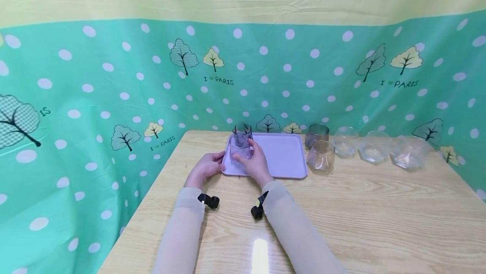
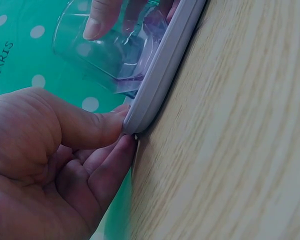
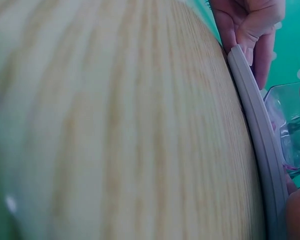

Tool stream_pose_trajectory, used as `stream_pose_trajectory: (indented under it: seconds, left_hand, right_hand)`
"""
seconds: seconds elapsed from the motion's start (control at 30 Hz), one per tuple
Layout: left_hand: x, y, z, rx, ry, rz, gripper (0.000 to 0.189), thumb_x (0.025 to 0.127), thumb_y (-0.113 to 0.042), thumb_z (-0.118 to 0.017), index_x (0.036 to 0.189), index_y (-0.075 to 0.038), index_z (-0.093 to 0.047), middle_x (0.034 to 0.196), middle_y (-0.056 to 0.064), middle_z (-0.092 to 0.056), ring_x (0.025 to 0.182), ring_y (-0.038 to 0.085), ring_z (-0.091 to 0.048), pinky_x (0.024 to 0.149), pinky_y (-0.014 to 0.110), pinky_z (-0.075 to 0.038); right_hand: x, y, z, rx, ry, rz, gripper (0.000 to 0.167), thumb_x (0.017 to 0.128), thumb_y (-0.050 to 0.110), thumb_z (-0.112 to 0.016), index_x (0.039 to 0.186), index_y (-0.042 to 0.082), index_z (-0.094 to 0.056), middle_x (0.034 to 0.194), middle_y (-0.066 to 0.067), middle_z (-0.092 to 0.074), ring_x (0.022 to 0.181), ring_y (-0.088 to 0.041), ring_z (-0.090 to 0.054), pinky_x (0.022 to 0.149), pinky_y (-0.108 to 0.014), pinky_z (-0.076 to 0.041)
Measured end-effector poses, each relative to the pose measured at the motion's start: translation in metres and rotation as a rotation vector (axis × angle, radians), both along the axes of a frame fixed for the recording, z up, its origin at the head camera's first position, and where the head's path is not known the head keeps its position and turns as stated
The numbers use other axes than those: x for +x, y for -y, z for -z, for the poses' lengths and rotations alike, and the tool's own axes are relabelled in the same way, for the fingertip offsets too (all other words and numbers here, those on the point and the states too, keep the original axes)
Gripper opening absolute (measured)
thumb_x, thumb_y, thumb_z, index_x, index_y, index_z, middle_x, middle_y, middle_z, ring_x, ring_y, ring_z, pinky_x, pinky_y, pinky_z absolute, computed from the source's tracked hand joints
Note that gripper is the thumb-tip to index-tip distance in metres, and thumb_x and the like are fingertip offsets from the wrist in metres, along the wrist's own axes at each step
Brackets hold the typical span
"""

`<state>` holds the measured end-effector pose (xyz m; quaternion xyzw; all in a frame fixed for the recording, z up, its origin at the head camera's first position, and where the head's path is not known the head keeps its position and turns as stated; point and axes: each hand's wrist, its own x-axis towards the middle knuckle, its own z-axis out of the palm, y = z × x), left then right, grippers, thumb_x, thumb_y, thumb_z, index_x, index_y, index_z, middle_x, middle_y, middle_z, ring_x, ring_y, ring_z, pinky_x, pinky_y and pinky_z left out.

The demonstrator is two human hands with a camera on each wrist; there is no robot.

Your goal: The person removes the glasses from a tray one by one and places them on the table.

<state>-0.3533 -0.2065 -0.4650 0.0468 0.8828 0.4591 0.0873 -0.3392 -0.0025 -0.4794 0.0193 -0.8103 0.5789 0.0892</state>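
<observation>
A pale lilac tray (image 1: 284,155) lies flat near the back edge of the table. My left hand (image 1: 208,166) pinches its near left corner between thumb and fingers; the left wrist view shows the thumb on the tray's rim (image 2: 160,85) and a finger under it. With thumb and fingers round its side, my right hand (image 1: 255,162) holds a clear glass cup (image 1: 236,150) with an angular base, upright over the tray's left part. Just behind that cup stands a dark grey glass cup (image 1: 243,129), partly hidden. Only a bit of the right hand (image 3: 299,215) shows in the right wrist view.
Right of the tray stand a dark grey cup (image 1: 317,135) and a brownish faceted cup (image 1: 321,156). Further right is a row of three clear glasses (image 1: 346,142). A green dotted cloth (image 1: 224,96) hangs behind the wooden table (image 1: 364,219).
</observation>
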Motion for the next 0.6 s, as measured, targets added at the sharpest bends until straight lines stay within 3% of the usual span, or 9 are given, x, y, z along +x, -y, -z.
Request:
stream_pose_trajectory:
  seconds: [0.27,0.6]
  left_hand:
    - [0.0016,-0.0028,-0.0005,0.068,0.029,-0.013,0.070,0.092,0.006,-0.069,0.159,-0.005,-0.049,0.154,0.016,-0.056,0.153,0.030,-0.041,0.125,0.043,-0.034]
    - [0.0030,-0.0035,-0.0012,0.036,0.016,-0.013,0.069,0.094,0.004,-0.070,0.159,-0.005,-0.049,0.154,0.016,-0.056,0.154,0.033,-0.037,0.128,0.047,-0.028]
  right_hand:
    - [-0.0004,-0.0023,-0.0002,-0.043,0.009,0.001,0.088,0.090,0.035,-0.088,0.163,0.017,-0.042,0.165,-0.012,-0.046,0.140,-0.036,-0.054,0.119,-0.047,-0.045]
    - [0.0028,-0.0034,-0.0013,-0.118,0.031,0.009,0.089,0.090,0.032,-0.088,0.165,0.017,-0.041,0.165,-0.010,-0.045,0.144,-0.037,-0.051,0.120,-0.045,-0.044]
